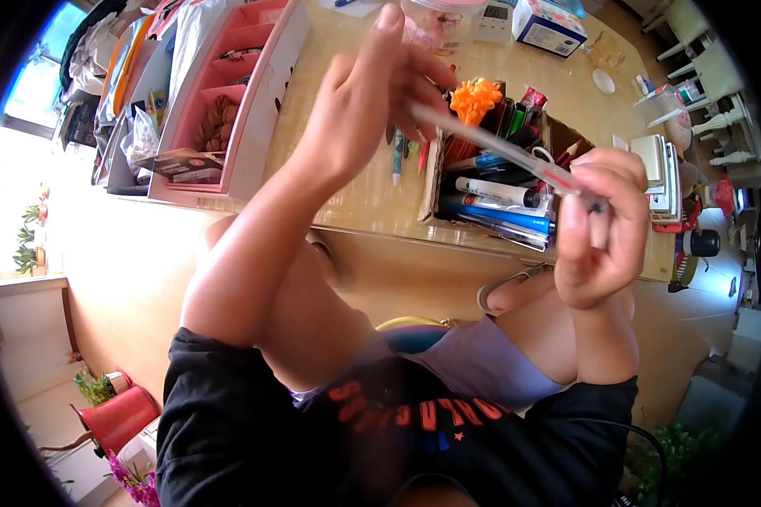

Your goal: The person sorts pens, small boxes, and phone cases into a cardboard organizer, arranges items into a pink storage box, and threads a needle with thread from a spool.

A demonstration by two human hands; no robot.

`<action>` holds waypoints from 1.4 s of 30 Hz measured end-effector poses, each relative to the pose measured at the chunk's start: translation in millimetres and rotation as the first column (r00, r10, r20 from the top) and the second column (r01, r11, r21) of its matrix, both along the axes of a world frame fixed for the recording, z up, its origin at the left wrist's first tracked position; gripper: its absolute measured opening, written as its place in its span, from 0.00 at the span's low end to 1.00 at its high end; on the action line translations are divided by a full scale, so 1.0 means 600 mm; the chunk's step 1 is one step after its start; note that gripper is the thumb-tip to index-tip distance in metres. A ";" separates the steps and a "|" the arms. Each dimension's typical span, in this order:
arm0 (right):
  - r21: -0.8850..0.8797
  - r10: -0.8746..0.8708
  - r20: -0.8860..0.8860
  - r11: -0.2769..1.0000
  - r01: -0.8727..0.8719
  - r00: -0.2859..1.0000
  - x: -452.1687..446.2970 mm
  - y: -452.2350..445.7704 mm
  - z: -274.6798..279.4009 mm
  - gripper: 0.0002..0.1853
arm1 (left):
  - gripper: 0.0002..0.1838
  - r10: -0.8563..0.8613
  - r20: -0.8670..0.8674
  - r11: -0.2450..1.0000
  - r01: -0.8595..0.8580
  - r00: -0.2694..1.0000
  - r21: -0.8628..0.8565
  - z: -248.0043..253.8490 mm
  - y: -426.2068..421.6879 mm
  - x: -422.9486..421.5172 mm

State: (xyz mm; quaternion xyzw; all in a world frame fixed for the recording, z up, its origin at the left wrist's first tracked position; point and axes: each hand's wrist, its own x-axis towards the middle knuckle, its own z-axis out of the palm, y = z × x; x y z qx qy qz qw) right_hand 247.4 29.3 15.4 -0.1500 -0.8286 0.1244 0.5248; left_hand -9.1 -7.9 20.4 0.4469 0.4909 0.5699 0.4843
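Observation:
My right hand (604, 228) pinches one end of a slim, translucent pen (507, 152) with a red mark near the grip. Motion blurs the pen, which slants up and left over the box. At its far end is my left hand (364, 101), thumb raised and fingers apart, partly curled; I cannot tell whether they touch the pen. Beneath the pen stands a cardboard organizer box (432, 182) packed with pens, among them a white marker (497, 192) and a blue pen (507, 218). An orange flower-like topper (476, 100) sticks up at its back.
A pink-and-white compartment tray (266, 93) stands at the left of the table (347, 198). Several loose pens (397, 156) lie left of the box. Behind are a small digital clock (492, 21) and a patterned carton (550, 27). Stacked notebooks (664, 177) sit at the right.

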 end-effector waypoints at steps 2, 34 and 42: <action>0.006 0.022 -0.004 1.000 -0.022 1.000 0.004 0.005 0.001 0.14 | 0.24 0.097 -0.335 0.993 -0.113 0.937 -0.027 -0.018 0.012 -0.014; 0.191 -0.090 0.246 0.981 0.043 0.965 -0.013 -0.002 0.016 0.10 | 0.15 0.004 -0.938 0.995 -0.091 0.346 -0.029 -0.014 -0.031 -0.024; 0.140 -0.097 0.267 0.988 0.061 0.959 0.002 -0.004 0.024 0.12 | 0.10 0.332 -0.750 0.923 -0.035 0.572 0.382 0.035 -0.061 0.038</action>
